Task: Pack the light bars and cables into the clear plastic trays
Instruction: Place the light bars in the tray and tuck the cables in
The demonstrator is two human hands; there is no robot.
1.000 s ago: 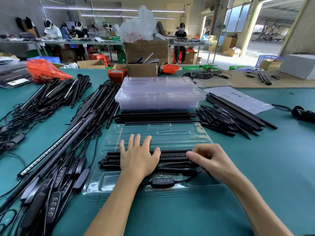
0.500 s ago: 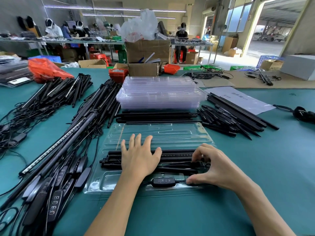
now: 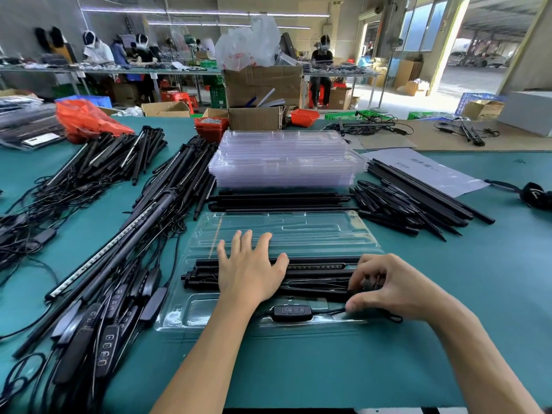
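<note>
Fingers (image 3: 363,283) of right hand (image 3: 394,288) hide the cable (image 3: 331,311) end.

We can't see the middle of the black light bars (image 3: 316,274) in the clear plastic tray (image 3: 191,312); the flat left hand (image 3: 249,271) covers them. The right hand (image 3: 388,289) curls over the bars' right ends and a bunched black cable (image 3: 369,284), so what the fingertips grip there is unclear. Both forearms run off the bottom edge. The heap of black bars with inline controllers (image 3: 98,309) is cut by the left and bottom edges. Print on the white paper sheet (image 3: 430,171) is too small to read. A black object (image 3: 534,194) at the right edge is cropped and we can't identify it. Background workers (image 3: 97,50) are blurred.
</note>
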